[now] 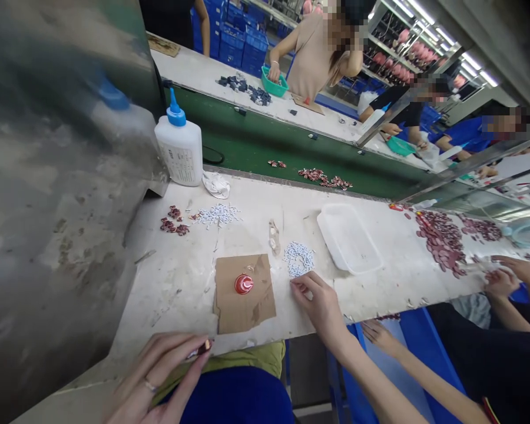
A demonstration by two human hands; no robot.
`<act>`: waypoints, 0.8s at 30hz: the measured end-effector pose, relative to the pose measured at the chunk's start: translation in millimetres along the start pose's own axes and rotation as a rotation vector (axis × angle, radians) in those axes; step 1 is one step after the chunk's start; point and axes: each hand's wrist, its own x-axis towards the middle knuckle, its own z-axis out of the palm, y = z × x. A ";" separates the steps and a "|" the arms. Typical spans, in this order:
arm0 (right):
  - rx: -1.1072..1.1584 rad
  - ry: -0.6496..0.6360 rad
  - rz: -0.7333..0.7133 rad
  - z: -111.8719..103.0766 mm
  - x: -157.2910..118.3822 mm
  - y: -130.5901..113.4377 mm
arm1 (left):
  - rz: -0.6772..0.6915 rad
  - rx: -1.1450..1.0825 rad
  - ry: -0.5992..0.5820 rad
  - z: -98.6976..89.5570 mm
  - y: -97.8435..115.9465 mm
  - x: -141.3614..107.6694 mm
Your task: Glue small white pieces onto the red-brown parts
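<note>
My left hand, at the front edge of the bench, pinches a small dark-red piece with a pale part between thumb and fingertips. Thumb and forefinger of my right hand are closed together at the near edge of a pile of tiny white-and-blue pieces; whatever is between them is too small to make out. Between the hands lies a cardboard square bearing a glossy red blob. Farther back are another heap of white-and-blue bits and several dark-red pieces.
A white squeeze bottle with a blue cap stands at back left, beside crumpled white material and a metal panel. Right of the pile sits a translucent tray. A co-worker's hands are by many dark-red pieces.
</note>
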 end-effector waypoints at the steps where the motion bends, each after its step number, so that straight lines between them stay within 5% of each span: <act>1: 0.013 -0.008 -0.009 -2.0 3.0 -3.1 | 0.001 -0.006 -0.012 2.0 -1.7 3.7; 12: 0.264 -0.173 -0.211 2.3 32.4 -62.4 | -0.105 0.032 0.060 0.8 2.1 21.5; 24: 0.192 -0.199 -0.262 18.9 38.0 -61.9 | -0.136 0.017 0.039 2.9 -2.1 22.4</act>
